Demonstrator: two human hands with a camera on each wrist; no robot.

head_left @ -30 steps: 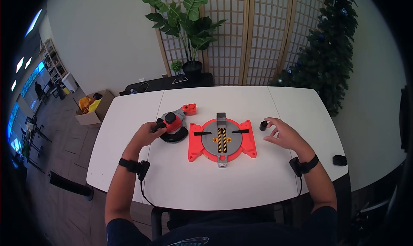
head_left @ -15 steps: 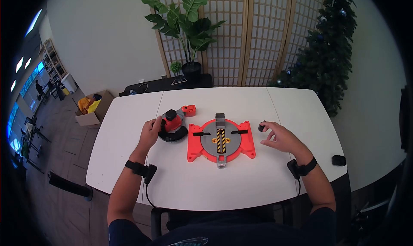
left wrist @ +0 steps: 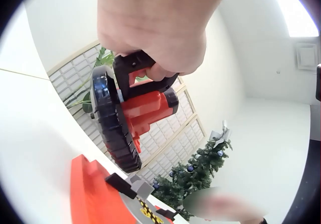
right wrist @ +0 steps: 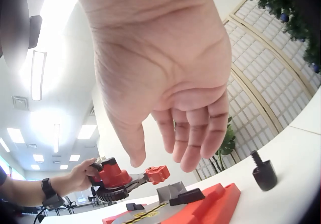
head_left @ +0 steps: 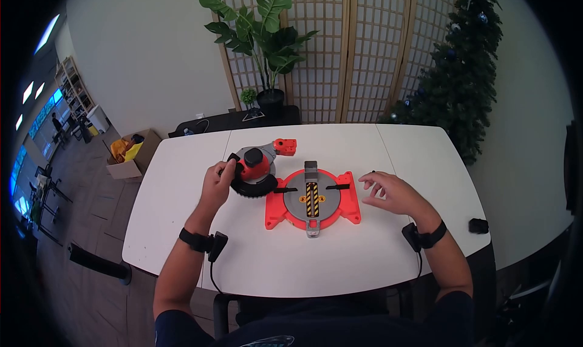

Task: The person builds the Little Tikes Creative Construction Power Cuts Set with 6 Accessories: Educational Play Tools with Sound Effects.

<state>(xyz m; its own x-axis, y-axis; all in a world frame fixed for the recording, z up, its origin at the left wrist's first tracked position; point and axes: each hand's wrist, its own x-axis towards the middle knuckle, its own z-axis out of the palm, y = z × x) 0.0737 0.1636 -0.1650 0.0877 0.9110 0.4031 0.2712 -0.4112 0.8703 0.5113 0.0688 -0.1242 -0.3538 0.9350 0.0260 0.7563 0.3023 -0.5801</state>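
Observation:
My left hand (head_left: pixel 217 186) grips the black handle (left wrist: pixel 133 63) of a red and grey toy saw head (head_left: pixel 255 160). Its toothed black blade guard (left wrist: pixel 113 123) hangs over the left edge of the toy saw's base (head_left: pixel 276 212), and the red hinge end (head_left: pixel 285 146) points away to the back right. The red base has a grey round turntable (head_left: pixel 296 202) with a yellow-and-black striped slot. Right of the base, my right hand (head_left: pixel 393 192) hovers with loosely bent fingers, holding nothing. A black threaded knob (right wrist: pixel 264 175) stands screw-up on the table near it, mostly hidden by the fingers in the head view.
The white table (head_left: pixel 340 262) spreads around the base. A small black object (head_left: pixel 478 226) lies at its right edge. Behind stand a potted plant (head_left: pixel 271 97), a lattice screen (head_left: pixel 322 74) and a decorated tree (head_left: pixel 455 80). A cardboard box (head_left: pixel 141 159) sits on the floor at left.
My left hand has raised the saw head and carried it right, to the base's left edge. My right hand has shifted slightly left, and its fingers now cover the knob in the head view.

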